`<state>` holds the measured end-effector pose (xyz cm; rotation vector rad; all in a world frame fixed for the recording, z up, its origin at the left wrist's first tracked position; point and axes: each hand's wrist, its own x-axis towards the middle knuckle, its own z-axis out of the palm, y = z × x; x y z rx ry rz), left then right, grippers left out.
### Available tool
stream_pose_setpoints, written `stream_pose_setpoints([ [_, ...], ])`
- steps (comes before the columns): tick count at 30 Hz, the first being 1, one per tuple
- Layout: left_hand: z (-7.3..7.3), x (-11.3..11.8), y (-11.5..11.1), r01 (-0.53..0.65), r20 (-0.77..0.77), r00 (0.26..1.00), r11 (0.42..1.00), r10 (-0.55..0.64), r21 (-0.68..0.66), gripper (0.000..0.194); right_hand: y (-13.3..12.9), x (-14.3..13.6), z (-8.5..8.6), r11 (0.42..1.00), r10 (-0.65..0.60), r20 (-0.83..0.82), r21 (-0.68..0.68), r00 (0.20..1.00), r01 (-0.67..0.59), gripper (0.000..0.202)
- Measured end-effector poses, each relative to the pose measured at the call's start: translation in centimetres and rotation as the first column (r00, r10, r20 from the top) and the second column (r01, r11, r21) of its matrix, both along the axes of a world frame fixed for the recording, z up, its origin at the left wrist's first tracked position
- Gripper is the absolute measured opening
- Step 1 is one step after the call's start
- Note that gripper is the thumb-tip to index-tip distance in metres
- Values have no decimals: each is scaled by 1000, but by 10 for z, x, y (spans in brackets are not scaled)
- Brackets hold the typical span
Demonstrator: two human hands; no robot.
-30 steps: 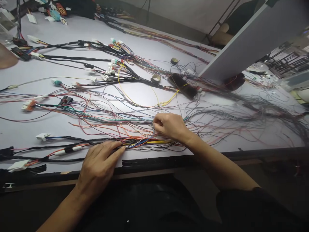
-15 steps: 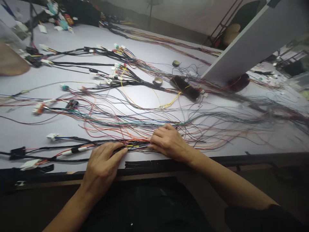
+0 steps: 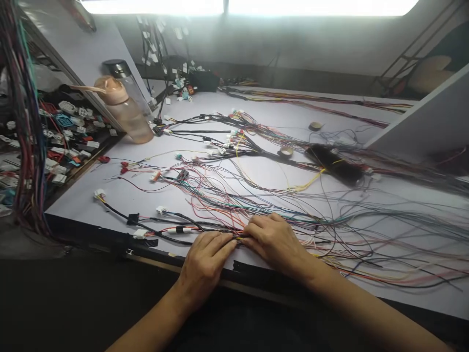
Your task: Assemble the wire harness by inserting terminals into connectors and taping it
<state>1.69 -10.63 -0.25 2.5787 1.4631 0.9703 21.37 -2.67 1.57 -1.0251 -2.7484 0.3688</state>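
Observation:
Near the table's front edge, my left hand (image 3: 208,258) is closed over a wire bundle (image 3: 240,238), thumb and fingers pressed around it. Close beside it, my right hand (image 3: 273,240) pinches the same bundle, so only a short stretch shows between them. Black-wrapped branches (image 3: 172,238) run leftward from my left hand to a white connector (image 3: 140,234), a black connector (image 3: 133,219) and another white connector (image 3: 99,194). To the right of my right hand, loose wires (image 3: 351,269) fan out. Orange and red wires (image 3: 216,212) lie just behind the hands.
Behind lie a dark-wrapped harness (image 3: 264,154), tape rolls (image 3: 285,152) and a dark oblong bundle (image 3: 335,164). A water bottle (image 3: 134,120) stands at the back left. Hanging wires (image 3: 24,122) and a heap of connectors (image 3: 69,142) are at the left. A grey panel (image 3: 421,115) rises at right.
The camera view has swung left and up, bringing the bottle, connector heap and lamp into sight. My hands have drawn closer together on the bundle.

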Motion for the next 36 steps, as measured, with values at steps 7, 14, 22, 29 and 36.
stream_pose_setpoints([
  [7, -4, 0, -2, -38, 54, 998, 998, 40, -41, 27, 4, -3, 6, 997, -61, 70, -44, 996, 65, 18],
  [14, -4, 1, -2, -30, 86, 996, 998, 35, -58, 30, 16, -50, 14, 974, -181, 161, -109, 970, 199, 21],
  [22, 2, 1, -3, -45, 94, 994, 996, 52, -75, 28, 18, -68, 21, 971, -120, 185, -184, 975, 155, 5],
  [29, -6, -1, -4, -30, 121, 992, 998, 37, -63, 30, 17, -60, 17, 960, -152, 158, -210, 976, 184, 16],
  [36, -11, -5, -1, -4, 97, 995, 1000, 7, -30, 33, 22, -53, 8, 919, -199, -63, -360, 978, 163, 8],
])
